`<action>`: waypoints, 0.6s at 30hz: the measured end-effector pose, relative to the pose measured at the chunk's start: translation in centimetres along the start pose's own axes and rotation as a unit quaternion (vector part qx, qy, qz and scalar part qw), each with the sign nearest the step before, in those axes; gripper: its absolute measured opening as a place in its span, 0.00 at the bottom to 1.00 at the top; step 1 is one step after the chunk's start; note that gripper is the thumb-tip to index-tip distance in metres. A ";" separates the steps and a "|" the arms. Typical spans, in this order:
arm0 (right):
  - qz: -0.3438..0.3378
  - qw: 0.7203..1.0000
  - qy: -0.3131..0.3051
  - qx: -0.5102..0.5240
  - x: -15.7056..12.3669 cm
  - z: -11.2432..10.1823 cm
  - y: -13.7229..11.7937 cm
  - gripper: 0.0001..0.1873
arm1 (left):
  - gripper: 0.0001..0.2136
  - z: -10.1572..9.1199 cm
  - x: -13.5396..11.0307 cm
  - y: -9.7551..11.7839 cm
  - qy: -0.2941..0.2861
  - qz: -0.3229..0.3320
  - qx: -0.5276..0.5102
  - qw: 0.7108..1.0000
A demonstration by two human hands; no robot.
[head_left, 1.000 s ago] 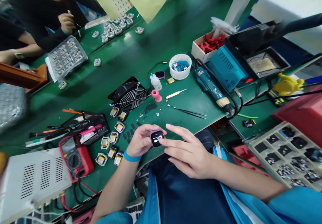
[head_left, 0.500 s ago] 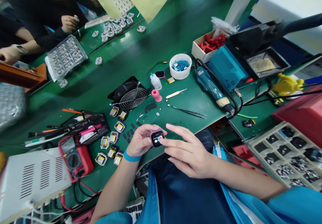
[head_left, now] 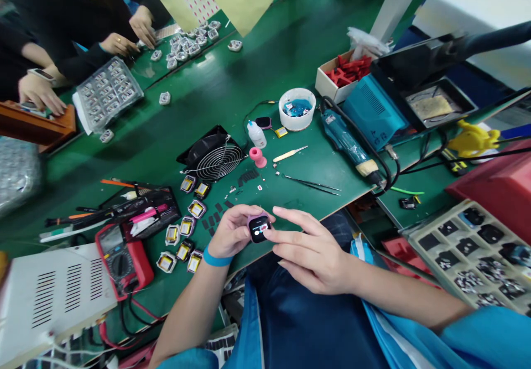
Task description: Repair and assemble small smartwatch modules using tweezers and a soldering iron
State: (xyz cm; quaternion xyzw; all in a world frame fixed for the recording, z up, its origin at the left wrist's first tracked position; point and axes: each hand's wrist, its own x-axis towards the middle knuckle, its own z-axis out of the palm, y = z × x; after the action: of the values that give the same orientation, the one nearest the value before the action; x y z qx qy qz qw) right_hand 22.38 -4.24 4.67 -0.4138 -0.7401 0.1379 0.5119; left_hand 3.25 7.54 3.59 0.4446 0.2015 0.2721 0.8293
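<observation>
A small smartwatch (head_left: 260,229) with a purple case and a lit screen sits in my left hand (head_left: 233,230), whose fingers and thumb close round its edges. My right hand (head_left: 313,250) is open beside it, fingers stretched out, one fingertip at the right edge of the screen. To the left of the watch lie several open watch cases with yellow batteries (head_left: 187,226). Small black strips (head_left: 215,214) are spread just beyond my left hand. Tweezers (head_left: 313,184), a pale-handled knife-like tool (head_left: 290,154) and a pink spool-shaped piece (head_left: 258,157) lie farther out.
A fan (head_left: 213,156), a white bottle (head_left: 256,134) and a round white tub (head_left: 297,109) stand beyond. An electric screwdriver (head_left: 348,145) lies right; a red multimeter (head_left: 123,261) lies left. Across the bench, co-workers' hands (head_left: 120,43) are near a tray of parts (head_left: 108,93).
My hands and the watch have barely moved. Across the bench, a co-worker's second hand has come into view by the small parts, and another person's hand has shifted right onto the wooden fixture.
</observation>
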 end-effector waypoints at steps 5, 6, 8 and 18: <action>-0.004 1.000 0.004 0.018 0.1 0.1 0.0 0.09 | 0.14 0.1 0.0 0.0 0.021 0.003 0.002 1.000; -0.005 1.000 0.004 0.021 0.0 0.0 0.0 0.09 | 0.14 0.1 -0.1 0.0 0.023 0.002 0.002 1.000; -0.004 1.000 0.003 0.022 0.0 0.0 0.0 0.09 | 0.14 0.0 -0.1 0.0 0.029 -0.003 0.005 1.000; 0.001 0.998 -0.058 -0.004 0.4 -0.1 -0.5 0.08 | 0.14 0.2 0.0 0.1 0.003 -0.009 -0.005 1.000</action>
State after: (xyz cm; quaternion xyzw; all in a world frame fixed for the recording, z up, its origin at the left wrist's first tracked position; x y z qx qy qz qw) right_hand 22.15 -4.24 5.27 -0.4075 -0.7687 0.1594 0.4666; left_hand 3.32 7.44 3.74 0.4375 0.2063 0.2673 0.8334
